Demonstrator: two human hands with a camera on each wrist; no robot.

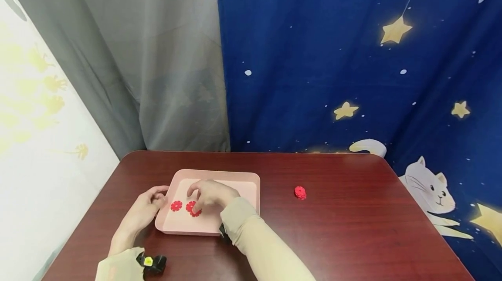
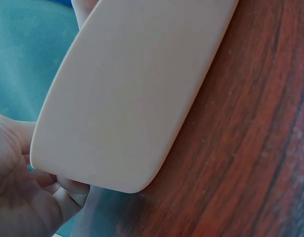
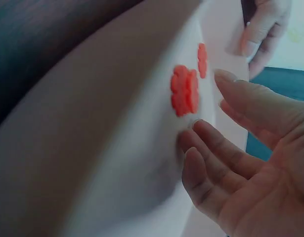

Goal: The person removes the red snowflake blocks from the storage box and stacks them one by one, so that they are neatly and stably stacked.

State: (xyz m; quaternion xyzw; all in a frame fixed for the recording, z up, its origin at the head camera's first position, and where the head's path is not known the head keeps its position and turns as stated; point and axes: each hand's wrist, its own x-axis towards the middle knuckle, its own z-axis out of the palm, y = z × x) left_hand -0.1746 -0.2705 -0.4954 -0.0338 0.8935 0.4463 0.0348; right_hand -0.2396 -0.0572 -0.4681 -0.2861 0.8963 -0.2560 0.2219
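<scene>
A pink tray [image 1: 248, 188] stands on the table, holding red snowflake-shaped discs. One disc [image 1: 176, 205] lies by itself near the tray's left side. To its right, two more discs [image 3: 184, 91] overlap each other. My left hand [image 1: 142, 211] grips the tray's left rim, thumb on the inner side and fingers outside; in the left wrist view the tray wall hides part of those fingers. Over the tray, my right hand [image 1: 213, 194] hovers beside the overlapping pair, its thumb and fingers spread with nothing between them.
Right of the tray, a small stack of red discs [image 1: 300, 192] sits on the dark red wooden table [image 1: 345, 228]. Grey and blue curtains [image 1: 298, 54] hang behind the table's back edge. A white patterned sheet [image 1: 43, 141] is at the left.
</scene>
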